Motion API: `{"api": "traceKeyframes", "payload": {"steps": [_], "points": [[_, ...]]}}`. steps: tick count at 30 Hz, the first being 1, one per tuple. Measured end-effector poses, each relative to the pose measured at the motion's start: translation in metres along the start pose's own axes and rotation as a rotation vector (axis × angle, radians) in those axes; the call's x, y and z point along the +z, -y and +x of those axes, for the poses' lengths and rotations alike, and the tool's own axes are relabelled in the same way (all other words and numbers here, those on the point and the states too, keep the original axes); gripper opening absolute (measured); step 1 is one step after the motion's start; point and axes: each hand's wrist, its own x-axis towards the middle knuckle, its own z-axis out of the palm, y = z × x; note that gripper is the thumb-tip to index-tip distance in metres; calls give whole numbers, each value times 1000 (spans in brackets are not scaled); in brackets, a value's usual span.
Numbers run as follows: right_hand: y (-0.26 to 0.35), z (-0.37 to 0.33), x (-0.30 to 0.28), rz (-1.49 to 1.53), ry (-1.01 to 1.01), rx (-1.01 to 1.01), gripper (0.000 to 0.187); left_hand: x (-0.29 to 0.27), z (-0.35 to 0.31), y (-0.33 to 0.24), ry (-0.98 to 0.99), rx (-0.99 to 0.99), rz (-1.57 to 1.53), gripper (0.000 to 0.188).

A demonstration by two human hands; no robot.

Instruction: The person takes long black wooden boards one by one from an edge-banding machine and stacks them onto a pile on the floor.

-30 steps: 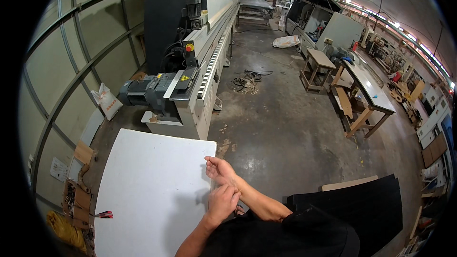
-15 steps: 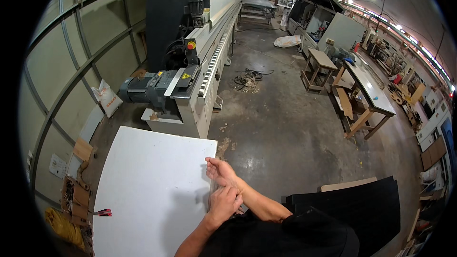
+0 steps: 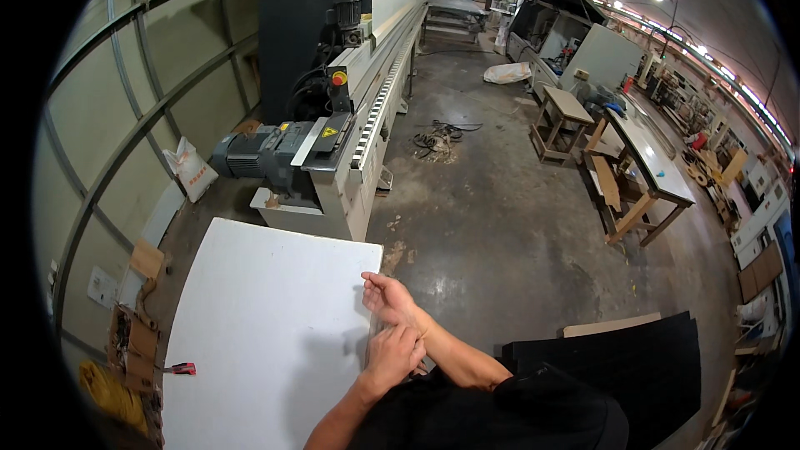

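My left hand [image 3: 392, 357] is closed, its curled fingers against my right wrist. Just above it, my right hand [image 3: 387, 298] is turned partly palm up, with loosely bent fingers and nothing visible in them. Both hands are over the right edge of a large white panel [image 3: 258, 308], and their shadow falls on it. A red and black utility knife [image 3: 182, 369] lies at the panel's left edge, well away from both hands.
Beyond the panel stands a long machine [image 3: 333, 192] with a grey motor. Black panels [image 3: 608, 375] lie at the lower right. A wooden-legged table [image 3: 650, 158] is farther right; a cable heap [image 3: 442, 142] is on the floor. At left sits a cardboard box [image 3: 137, 350].
The view has shifted very slightly. My hands keep nearly the same pose, the left one still against the right wrist.
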Motion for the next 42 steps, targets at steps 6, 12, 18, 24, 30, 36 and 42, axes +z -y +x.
{"api": "traceKeyframes", "payload": {"steps": [6,12,18,24,30,36,42], "points": [[3,0,2,-5,29,-20,16,-4,3,-1,19,11,17,10],[4,1,-2,4,18,-13,16,-4,5,1,74,-2,-27,11],[6,-4,4,4,22,-22,15,-7,7,0,83,21,-12,11],[14,12,14,92,163,-3,13,-14,18,2,25,1,-37,10],[45,7,42,93,202,-44,12,-23,35,-1,-7,-43,-90,11],[47,12,67,200,86,-13,11,-40,24,-1,-178,-199,-129,29],[49,17,77,235,86,-8,11,-33,17,-17,-166,-102,-90,41]]}}
